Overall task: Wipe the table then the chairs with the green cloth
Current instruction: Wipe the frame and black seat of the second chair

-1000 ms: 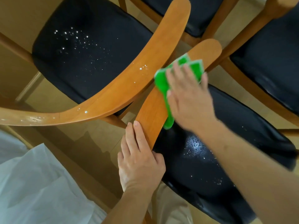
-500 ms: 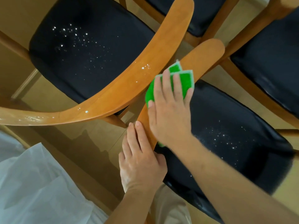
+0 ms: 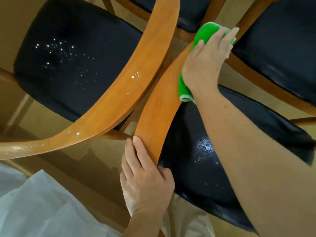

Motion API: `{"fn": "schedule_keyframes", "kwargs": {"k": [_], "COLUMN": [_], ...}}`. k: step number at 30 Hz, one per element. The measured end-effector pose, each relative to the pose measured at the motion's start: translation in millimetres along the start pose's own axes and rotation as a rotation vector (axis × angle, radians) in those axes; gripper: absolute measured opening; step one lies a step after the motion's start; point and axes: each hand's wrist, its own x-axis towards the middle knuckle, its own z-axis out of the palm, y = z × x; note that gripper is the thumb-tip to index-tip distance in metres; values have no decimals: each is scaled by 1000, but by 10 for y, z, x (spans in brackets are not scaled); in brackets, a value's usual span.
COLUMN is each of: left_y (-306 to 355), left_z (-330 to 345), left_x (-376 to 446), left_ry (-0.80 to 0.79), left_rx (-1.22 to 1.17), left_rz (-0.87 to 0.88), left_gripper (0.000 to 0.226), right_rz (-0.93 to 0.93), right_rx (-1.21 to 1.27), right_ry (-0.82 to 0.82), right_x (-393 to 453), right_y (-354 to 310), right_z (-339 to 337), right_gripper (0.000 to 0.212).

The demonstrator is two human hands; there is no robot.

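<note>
R hand flat, pressing green cloth on chair backrest; L hand grip wrapped round backrest

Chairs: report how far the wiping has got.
Done: cannot tell; the table is out of view. In hand: right hand presses the green cloth on the near backrest, left hand steadying it. Left: droplets on the other backrest and both seats.

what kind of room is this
Probably a dining area in a home: several matching wooden chairs with black seats stand close together on a wood floor, and a green cloth wipes one backrest.
</note>
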Motion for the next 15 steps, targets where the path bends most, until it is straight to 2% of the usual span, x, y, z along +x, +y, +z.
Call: {"fn": "schedule_keyframes", "kwargs": {"k": [5, 9, 13, 15], "left_y": [-2, 12, 14, 24], "left_z": [-3, -2, -6, 2], "left_x": [6, 6, -6, 0], "left_ry": [-15, -24, 18, 30], "left_rx": [-3, 4, 12, 10], "left_rz": [-2, -8, 17, 8], "left_gripper": [99, 101, 91, 96], "right_rz": [202, 217, 182, 216], "right_rx": [393, 416, 420, 432], "right_ry": [30, -59, -178, -273], "right_x": [-189, -776, -1423, -1590], "right_y": [-29, -61, 24, 100], "right_z": [25, 114, 121, 85], "right_gripper": [62, 66, 62, 58]}}
